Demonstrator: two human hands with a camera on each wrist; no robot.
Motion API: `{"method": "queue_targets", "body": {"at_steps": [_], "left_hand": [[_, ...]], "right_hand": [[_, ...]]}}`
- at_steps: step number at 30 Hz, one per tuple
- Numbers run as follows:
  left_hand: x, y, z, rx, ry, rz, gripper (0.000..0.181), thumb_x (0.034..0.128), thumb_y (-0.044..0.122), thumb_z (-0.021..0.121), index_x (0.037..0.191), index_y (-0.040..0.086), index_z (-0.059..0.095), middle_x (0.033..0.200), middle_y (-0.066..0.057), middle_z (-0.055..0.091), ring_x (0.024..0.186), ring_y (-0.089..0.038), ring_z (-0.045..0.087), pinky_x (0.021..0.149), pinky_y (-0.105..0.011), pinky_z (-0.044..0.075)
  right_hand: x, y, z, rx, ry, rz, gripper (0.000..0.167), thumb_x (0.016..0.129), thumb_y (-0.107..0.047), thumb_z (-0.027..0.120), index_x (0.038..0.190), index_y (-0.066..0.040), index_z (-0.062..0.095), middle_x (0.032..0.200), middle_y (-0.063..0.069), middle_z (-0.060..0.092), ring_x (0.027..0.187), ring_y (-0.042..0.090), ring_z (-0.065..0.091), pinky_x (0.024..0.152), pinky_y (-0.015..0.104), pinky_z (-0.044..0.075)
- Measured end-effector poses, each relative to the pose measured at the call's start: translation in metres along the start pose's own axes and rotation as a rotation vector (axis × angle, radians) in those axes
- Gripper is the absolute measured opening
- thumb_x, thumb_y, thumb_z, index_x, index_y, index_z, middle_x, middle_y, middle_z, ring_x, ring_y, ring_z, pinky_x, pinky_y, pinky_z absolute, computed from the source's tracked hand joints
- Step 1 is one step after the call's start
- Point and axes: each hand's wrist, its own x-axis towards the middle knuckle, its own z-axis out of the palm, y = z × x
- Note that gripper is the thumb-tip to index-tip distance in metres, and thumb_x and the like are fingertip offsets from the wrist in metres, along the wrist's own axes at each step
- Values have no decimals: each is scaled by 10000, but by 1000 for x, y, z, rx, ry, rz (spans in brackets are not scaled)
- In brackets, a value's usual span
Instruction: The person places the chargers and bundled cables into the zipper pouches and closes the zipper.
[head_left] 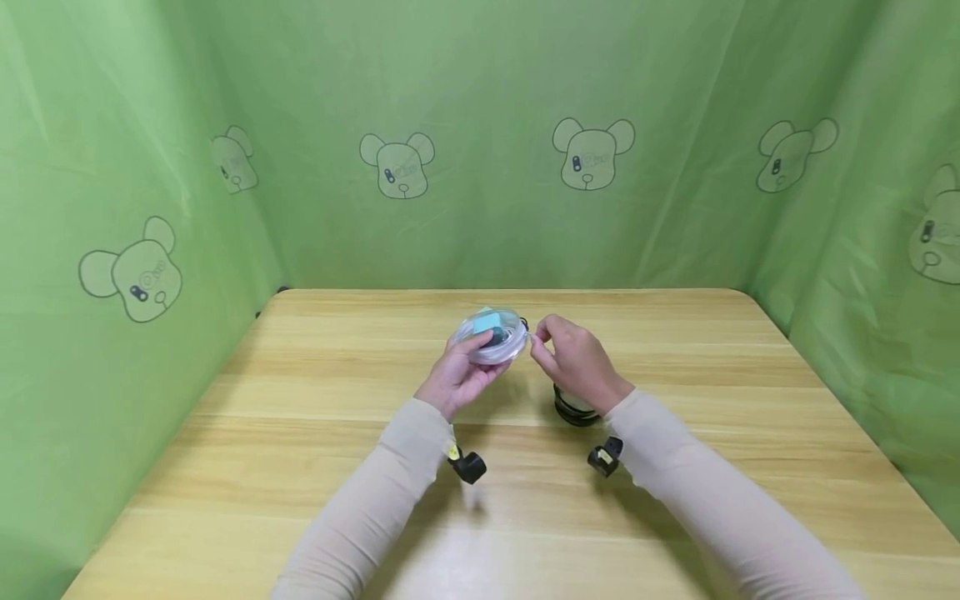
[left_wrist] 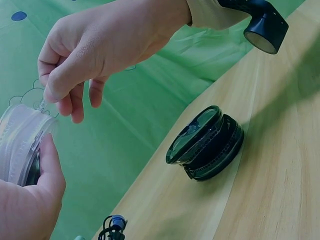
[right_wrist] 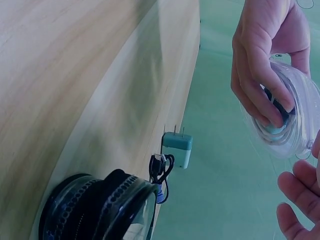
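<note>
My left hand (head_left: 461, 379) holds a clear round zip case (head_left: 493, 357), with the thumb on its upper face and the fingers beneath. White zipper tape runs round its side in the left wrist view. Something dark shows at its middle, but I cannot tell what it is. My right hand (head_left: 576, 358) pinches the small zipper pull (left_wrist: 43, 105) at the case's right edge between thumb and forefinger. Below the right hand, a black round zip case (left_wrist: 205, 145) with a clear top rests on the table, partly hidden in the head view.
Farther back on the wooden table (head_left: 360, 358) stand a teal and white plug charger (right_wrist: 177, 146) and a coiled black cable (right_wrist: 161, 170) with a blue connector. Green curtains (head_left: 487, 225) enclose the table's back and sides.
</note>
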Motion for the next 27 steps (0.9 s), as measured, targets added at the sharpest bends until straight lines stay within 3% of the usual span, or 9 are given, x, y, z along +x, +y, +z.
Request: {"method": "queue_targets", "body": {"at_steps": [8, 16, 23, 27], "left_hand": [[2, 0, 0, -28, 31, -21, 686, 965, 27, 533, 1505, 268, 186, 1434, -268, 342, 1290, -383, 423, 964, -415, 481], [1, 5, -1, -79, -2, -24, 709, 951, -1, 480, 1527, 236, 142, 1489, -269, 258, 1320, -403, 380, 1052, -449, 399], [4, 5, 0, -36, -16, -19, 651, 994, 52, 480, 1528, 89, 110, 1470, -258, 322, 1323, -363, 397, 1059, -392, 402], [5, 3, 0, -28, -1, 3, 642, 1011, 141, 486, 1529, 82, 113, 1456, -238, 357, 1317, -345, 409, 1053, -376, 409]], "right_hand": [[-2, -1, -1, 28, -11, -6, 65, 849, 13, 619, 825, 8, 559, 705, 87, 590, 518, 97, 406, 448, 230, 443], [-3, -3, 0, 37, -7, -5, 59, 848, 23, 621, 828, 15, 566, 712, 91, 598, 520, 97, 416, 456, 230, 460], [-4, -8, 4, 44, 1, -22, 74, 849, 20, 630, 825, 9, 561, 723, 93, 595, 543, 95, 424, 474, 239, 470], [-4, -11, 5, 54, 0, -25, 51, 858, 21, 616, 840, 14, 569, 729, 91, 595, 543, 98, 427, 474, 230, 466]]}}
